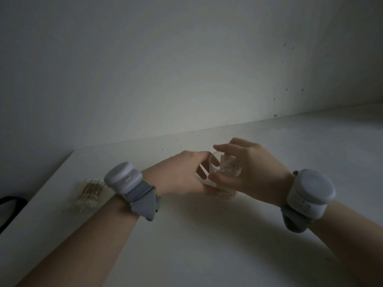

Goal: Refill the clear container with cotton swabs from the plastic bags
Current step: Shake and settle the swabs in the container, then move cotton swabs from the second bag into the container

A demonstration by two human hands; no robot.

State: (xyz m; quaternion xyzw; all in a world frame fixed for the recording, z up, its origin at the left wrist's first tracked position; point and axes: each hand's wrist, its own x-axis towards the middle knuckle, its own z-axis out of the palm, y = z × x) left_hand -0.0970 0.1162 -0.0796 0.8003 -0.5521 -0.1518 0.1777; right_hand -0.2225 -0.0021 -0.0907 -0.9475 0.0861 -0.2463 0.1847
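While L hand (182, 172), R hand (246, 168) grip container (227, 165), swab bag (89, 193) lies apart, L.

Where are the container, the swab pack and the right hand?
container (227, 165): head view, swab-filled wall.
swab pack (89, 194): head view, middle of the bundle.
right hand (253, 168): head view, back of hand.

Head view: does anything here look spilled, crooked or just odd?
The clear container is tilted, mouth toward the left hand, gripped by the right hand, not standing. A bundle of cotton swabs lies near the table's left edge. Dark specks mark the wall.
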